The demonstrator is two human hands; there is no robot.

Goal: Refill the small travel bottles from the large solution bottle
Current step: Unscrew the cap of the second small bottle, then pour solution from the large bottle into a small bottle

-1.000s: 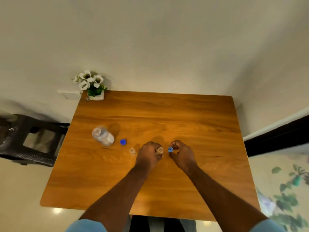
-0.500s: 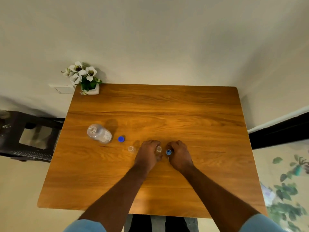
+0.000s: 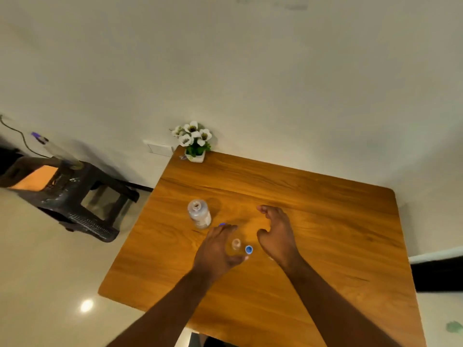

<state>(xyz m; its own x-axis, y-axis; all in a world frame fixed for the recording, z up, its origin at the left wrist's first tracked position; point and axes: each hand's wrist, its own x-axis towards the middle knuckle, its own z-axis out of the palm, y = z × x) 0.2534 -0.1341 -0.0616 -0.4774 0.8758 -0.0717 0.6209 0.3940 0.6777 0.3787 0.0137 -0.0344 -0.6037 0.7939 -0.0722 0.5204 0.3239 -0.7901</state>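
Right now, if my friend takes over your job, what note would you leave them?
Left hand: open, holding nothing, beside the small bottle.
Right hand: open, empty, above the table.
The small bottle stands uncapped, its light blue cap just right of it.
The large solution bottle stands open to the left; a darker blue cap peeks out past the left fingers.
Done: caps off.
Left: pouring and recapping. A second small bottle is not visible.

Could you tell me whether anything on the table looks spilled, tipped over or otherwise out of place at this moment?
No spill or damage shows. The large solution bottle and a small travel bottle both stand upright and uncapped on the wooden table, a small blue cap lying beside the small one. Both the left hand and right hand hold nothing.
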